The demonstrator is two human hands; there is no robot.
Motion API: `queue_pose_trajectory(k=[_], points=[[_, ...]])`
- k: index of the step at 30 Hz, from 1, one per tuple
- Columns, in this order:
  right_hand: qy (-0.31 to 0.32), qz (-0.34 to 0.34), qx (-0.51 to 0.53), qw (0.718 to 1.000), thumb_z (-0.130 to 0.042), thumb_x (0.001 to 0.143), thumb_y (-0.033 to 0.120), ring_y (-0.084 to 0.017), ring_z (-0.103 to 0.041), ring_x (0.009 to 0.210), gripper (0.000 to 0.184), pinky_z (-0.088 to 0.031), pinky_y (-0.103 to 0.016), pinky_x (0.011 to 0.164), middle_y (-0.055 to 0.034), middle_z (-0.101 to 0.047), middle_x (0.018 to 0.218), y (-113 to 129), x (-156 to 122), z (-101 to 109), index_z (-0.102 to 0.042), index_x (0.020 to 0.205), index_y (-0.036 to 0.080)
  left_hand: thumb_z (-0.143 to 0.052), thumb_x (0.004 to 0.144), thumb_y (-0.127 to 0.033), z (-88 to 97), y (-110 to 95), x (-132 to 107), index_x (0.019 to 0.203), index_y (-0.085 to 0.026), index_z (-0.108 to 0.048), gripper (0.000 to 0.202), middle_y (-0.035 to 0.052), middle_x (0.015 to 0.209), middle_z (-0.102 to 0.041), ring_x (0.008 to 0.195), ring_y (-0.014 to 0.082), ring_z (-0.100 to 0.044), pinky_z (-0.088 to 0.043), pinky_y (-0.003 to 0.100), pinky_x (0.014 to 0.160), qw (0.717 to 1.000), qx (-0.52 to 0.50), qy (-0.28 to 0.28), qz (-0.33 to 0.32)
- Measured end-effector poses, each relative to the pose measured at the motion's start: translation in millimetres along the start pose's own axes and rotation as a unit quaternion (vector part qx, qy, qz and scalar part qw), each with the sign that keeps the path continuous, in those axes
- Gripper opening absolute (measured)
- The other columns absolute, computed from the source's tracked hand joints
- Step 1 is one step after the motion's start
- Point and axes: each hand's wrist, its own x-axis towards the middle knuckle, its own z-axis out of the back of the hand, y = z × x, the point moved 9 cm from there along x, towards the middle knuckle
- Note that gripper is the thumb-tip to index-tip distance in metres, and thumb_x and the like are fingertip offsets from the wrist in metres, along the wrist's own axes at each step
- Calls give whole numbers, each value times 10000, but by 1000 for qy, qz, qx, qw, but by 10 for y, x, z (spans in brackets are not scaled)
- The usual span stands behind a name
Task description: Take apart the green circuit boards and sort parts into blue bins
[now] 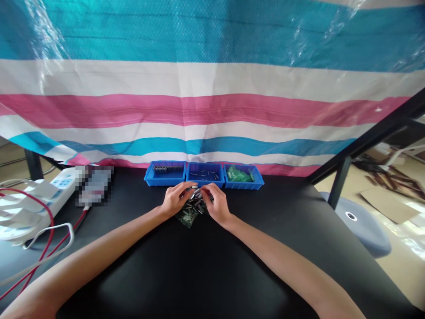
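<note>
My left hand (175,198) is closed, with thumb and forefinger pinching a small cylindrical metal part (194,187). Opposite it, my right hand (217,204) has its fingers curled together near that part; what they grip, if anything, is too small to make out. Beneath both hands lies a heap of small metal pins (196,205) on the black table. A clear plastic bag (188,219) with small pieces in it sticks out at the front of the heap, partly covered.
Behind the hands stand a blue bin (166,182) with rows of metal cylinders, a second blue bin (190,173) with a few thin pins, and a third blue bin (244,185) holding green bags. A power strip (63,179), cables and a blurred-out device (96,184) occupy the left. A striped sheet (212,110) hangs behind.
</note>
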Motion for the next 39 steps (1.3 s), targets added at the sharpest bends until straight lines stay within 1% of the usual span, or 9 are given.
queue_pose_trajectory(k=[2,4,8,11,21,26,29,34,39], points=[[0,-1,0,1000,-475,952,248,-174,-584,789,137,-491,-293,745,-54,-600,870,-3,0,-1,-603,956,200,-527,927,-264,-4,24,0,1106,-194,-633,220,38,992,-717,640,82,-624,-507,184,663,1000,2,9,23],[-2,0,0,1000,-473,950,244,-175,-583,787,139,-490,-295,743,-55,-602,871,-5,0,0,-604,957,199,-496,940,-264,-10,33,1,1118,-195,-623,229,37,1004,-712,624,77,-610,-502,187,677,999,-4,17,35],[2,3,-4,1000,-472,947,229,-176,-584,791,141,-489,-299,747,-56,-608,874,5,3,-3,-608,954,196,-448,954,-244,-6,28,9,1117,-173,-594,230,65,1007,-683,749,114,-633,-502,218,748,999,-18,19,35],[3,4,-8,1000,-466,946,215,-182,-592,814,146,-491,-303,758,-58,-617,881,29,10,8,-611,953,199,-421,960,-224,4,1,14,1174,-170,-560,261,75,971,-656,840,141,-627,-501,241,774,999,-22,17,18],[-2,9,-2,1000,-465,939,182,-178,-593,806,147,-491,-296,753,-57,-617,876,67,22,31,-610,963,197,-366,972,-220,1,-58,7,1318,-171,-491,371,52,851,-605,652,113,-563,-484,216,620,999,17,33,-7],[0,9,-1,1000,-473,940,188,-184,-604,833,148,-498,-301,764,-63,-627,902,44,13,19,-610,996,201,-415,963,-257,-20,40,-21,1233,-179,-501,294,44,918,-661,714,123,-643,-509,222,675,1000,6,16,14],[4,5,3,1000,-467,944,205,-186,-607,824,158,-507,-308,771,-64,-627,899,28,6,12,-614,1002,207,-449,953,-295,-26,113,-45,1144,-179,-502,229,26,879,-681,654,118,-658,-498,212,624,999,-6,2,33],[1,15,9,1000,-465,942,193,-184,-619,855,200,-518,-316,794,-66,-635,948,37,-1,11,-608,1079,215,-459,948,-333,-91,177,-75,1097,-177,-497,219,-4,729,-665,583,121,-641,-469,207,569,999,-14,23,47],[6,27,10,1000,-478,934,194,-188,-622,854,255,-527,-324,800,-70,-634,975,44,-8,-8,-604,1151,236,-424,961,-362,-135,211,-84,1102,-180,-504,243,-16,698,-652,573,117,-627,-474,210,578,997,-19,40,57]])
